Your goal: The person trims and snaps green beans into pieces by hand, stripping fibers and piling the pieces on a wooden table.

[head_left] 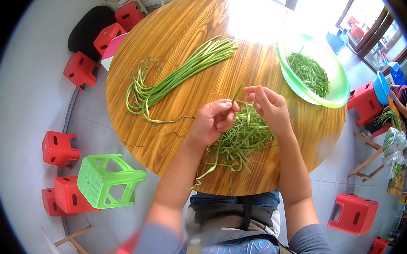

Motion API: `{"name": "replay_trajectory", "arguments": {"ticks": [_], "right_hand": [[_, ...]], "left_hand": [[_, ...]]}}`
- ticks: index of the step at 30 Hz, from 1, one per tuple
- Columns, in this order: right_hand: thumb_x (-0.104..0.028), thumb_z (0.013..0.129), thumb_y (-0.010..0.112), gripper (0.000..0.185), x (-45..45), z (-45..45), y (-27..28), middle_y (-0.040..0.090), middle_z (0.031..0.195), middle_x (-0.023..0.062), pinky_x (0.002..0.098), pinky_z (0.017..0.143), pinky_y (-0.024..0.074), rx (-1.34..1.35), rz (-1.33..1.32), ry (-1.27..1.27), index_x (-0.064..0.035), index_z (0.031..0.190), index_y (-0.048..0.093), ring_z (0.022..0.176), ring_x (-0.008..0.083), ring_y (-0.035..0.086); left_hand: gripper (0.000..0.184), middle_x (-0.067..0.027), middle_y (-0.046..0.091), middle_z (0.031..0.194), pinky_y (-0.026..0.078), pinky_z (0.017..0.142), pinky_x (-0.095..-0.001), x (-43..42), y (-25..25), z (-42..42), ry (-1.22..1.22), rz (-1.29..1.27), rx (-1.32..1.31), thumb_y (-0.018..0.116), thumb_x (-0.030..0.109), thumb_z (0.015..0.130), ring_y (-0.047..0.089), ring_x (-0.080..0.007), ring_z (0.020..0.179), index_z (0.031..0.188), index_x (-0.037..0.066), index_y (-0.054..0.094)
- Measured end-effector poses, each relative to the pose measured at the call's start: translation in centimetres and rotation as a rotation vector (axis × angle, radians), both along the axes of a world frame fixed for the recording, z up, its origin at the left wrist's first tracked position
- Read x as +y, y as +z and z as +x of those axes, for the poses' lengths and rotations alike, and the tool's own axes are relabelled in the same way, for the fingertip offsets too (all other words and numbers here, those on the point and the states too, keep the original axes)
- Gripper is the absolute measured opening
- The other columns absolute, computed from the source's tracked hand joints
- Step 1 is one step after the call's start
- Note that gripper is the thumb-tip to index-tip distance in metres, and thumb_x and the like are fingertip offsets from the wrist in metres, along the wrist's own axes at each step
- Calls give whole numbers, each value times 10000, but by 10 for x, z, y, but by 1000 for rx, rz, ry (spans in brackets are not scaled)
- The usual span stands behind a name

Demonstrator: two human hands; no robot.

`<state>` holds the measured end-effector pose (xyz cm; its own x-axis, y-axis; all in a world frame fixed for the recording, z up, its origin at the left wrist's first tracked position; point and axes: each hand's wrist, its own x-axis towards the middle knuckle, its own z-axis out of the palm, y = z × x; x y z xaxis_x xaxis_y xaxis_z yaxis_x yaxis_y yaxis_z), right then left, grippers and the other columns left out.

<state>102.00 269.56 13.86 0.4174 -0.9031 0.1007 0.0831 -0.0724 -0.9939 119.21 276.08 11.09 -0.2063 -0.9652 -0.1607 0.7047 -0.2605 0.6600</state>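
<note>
- Pale letters resembling "THA" and "OVE" are showing on the grey shirt (260, 251), with the rest of the wording too unclear to read.
- The left hand (211, 123) is pinching 1 short green stem (238, 92) between thumb and fingers, the stem tilting up towards the right.
- The right hand (272, 108) is curling its fingers just beside the stem's upper end; whether it is gripping anything, I cannot tell.
- A tangled heap of green peelings (245, 140) is lying below and between the 2 hands on the round wooden worktop (163, 148).
- A bundle of long green stems (188, 75) is resting beyond the left hand.
- A green-rimmed bowl (338, 79) is sitting beyond the right hand, to its right, holding short cut pieces (308, 74).
</note>
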Motion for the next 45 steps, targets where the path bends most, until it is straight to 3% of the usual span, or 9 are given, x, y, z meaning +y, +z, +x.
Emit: {"name": "replay_trajectory", "arguments": {"ticks": [7,10,15,26,29,32,36,40,45], "right_hand": [[-116,866,601,140,5,5,-5,593,777,-6,184,592,446,-25,57,8,-20,947,661,687,87,567],[-66,816,631,116,11,16,-11,582,793,27,230,589,485,154,-677,-49,-29,922,660,697,119,591],[-8,740,662,139,19,23,-15,556,788,80,298,558,491,269,-920,-143,-34,877,654,654,221,592],[-93,793,681,102,-9,-18,2,584,711,12,178,533,415,214,-205,-74,-12,853,663,597,71,518],[-154,860,620,166,-14,-14,14,591,707,6,149,513,415,-753,170,-453,0,918,642,596,55,526],[-229,908,551,261,-23,-25,-3,595,713,27,137,500,418,-770,381,-320,21,959,612,586,51,523],[-331,871,601,332,-1,-3,4,606,716,11,212,564,406,196,296,73,-6,875,669,631,60,509],[-139,839,640,167,10,14,-8,647,801,31,223,655,458,-178,261,30,18,896,647,757,81,586],[-34,805,628,61,9,12,-12,593,792,29,223,609,454,52,-237,-72,-2,857,623,698,91,565]], "left_hand": [[169,17,482,650,308,474,-167,1,4,-7,-69,54,-200,465,169,869,412,-50,544,846,29,556],[182,-26,515,605,228,377,-192,-4,-12,-6,20,78,-206,469,138,885,296,-39,405,808,8,570],[198,-26,519,593,219,367,-195,-5,-16,-5,61,27,-214,457,134,899,297,-36,388,798,10,573],[214,-9,556,686,246,398,-170,1,2,2,95,-45,55,452,155,934,299,-32,434,1017,-7,564],[231,-16,556,705,256,413,-173,0,2,1,47,-22,18,445,142,935,307,-33,451,1062,-17,555],[239,-26,559,725,264,427,-173,-2,2,-4,34,32,-30,442,138,935,325,-34,470,1070,-25,552],[222,-34,570,738,268,431,-173,-3,-13,-2,4,-51,-76,437,144,938,339,-40,473,1027,-18,560],[208,-43,580,729,268,425,-176,2,9,-5,-32,10,-186,432,159,944,337,-42,456,987,5,565],[185,-70,590,715,282,415,-188,2,-2,-7,-13,-129,-379,427,165,946,389,-60,448,924,26,547]]}}
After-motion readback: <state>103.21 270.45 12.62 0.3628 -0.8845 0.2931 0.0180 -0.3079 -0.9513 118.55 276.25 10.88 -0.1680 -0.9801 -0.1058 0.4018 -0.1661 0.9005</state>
